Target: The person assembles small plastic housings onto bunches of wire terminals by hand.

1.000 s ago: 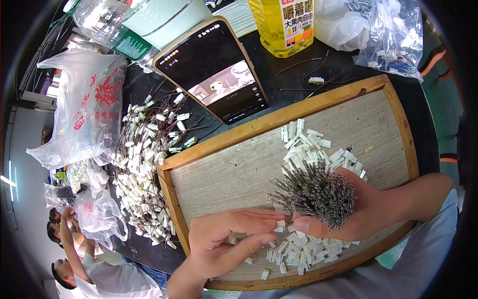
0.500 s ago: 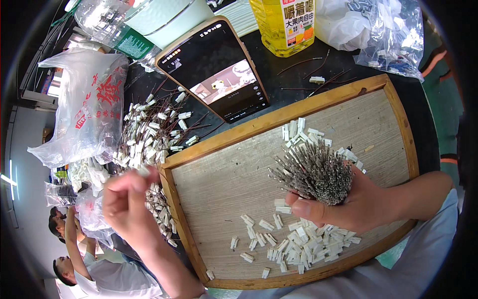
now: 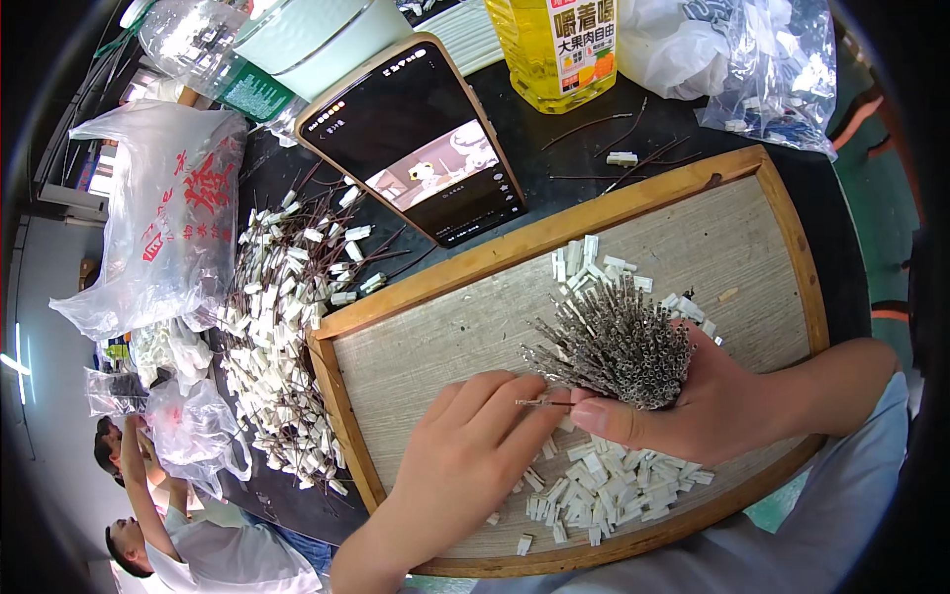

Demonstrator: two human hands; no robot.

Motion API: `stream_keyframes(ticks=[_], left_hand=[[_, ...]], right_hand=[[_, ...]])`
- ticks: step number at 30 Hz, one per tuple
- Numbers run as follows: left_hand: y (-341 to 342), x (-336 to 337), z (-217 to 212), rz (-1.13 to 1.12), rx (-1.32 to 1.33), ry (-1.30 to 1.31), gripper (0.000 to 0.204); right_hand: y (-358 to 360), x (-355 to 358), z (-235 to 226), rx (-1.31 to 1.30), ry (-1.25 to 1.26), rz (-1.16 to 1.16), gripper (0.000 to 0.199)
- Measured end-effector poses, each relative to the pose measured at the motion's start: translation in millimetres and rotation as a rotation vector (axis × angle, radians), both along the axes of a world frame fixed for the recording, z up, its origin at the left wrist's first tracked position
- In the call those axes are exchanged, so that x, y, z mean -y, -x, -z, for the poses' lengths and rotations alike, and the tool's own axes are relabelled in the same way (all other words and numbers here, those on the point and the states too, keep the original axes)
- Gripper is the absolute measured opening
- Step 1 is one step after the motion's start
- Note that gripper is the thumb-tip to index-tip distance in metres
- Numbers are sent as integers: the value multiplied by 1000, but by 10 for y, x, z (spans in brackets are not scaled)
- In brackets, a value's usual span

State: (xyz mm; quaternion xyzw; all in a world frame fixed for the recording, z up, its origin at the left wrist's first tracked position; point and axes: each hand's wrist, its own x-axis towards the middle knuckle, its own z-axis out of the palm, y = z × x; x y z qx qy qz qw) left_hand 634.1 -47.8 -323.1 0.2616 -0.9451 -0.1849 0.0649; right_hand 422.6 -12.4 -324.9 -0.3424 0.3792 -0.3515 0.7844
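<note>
My right hand (image 3: 708, 411) is closed around a thick bundle of wires (image 3: 633, 346), whose crimped metal terminals fan upward and to the left. One single dark wire (image 3: 542, 402) with a metal tip juts left from beside the right thumb. My left hand (image 3: 460, 465) is next to it, fingers curled together behind that wire; whatever they pinch is hidden. Beneath both hands lie loose white connector housings (image 3: 609, 485) on a wood-framed tray (image 3: 465, 275). More of these housings (image 3: 584, 259) are behind the bundle.
Left of the tray is a heap of wired white connectors (image 3: 282, 337). A phone (image 3: 421, 148) leans behind the tray, near a yellow drink bottle (image 3: 554, 59). Plastic bags (image 3: 173, 198) stand at left, others (image 3: 772, 79) at back right. Other people (image 3: 198, 535) sit at far left.
My left hand has moved right, from above the wired connector heap to beside the bundle. A single wire now sticks out by the right thumb. The right hand still grips the bundle.
</note>
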Motion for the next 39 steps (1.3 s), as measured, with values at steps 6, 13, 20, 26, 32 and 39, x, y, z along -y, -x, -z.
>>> stream_keyframes(ticks=[6,13,20,26,32,39], left_hand=[[-72,20,38,-46,46,29,34],[-200,80,10,-300,-501,-340,25],[-197,-38,85,-288,-1069,-1042,17],[-196,-29,95,-272,-975,-906,18],[-182,-46,84,-269,-932,-791,20],[-120,-36,56,-260,-769,-716,19]], right_hand=[[20,-9,31,-110,114,-12,19],[-10,-27,68,-42,100,48,15],[-28,-16,41,-64,103,54,11],[-18,-17,53,-112,139,50,10],[-14,-25,44,-160,175,94,9],[30,-12,61,-158,184,10,10]])
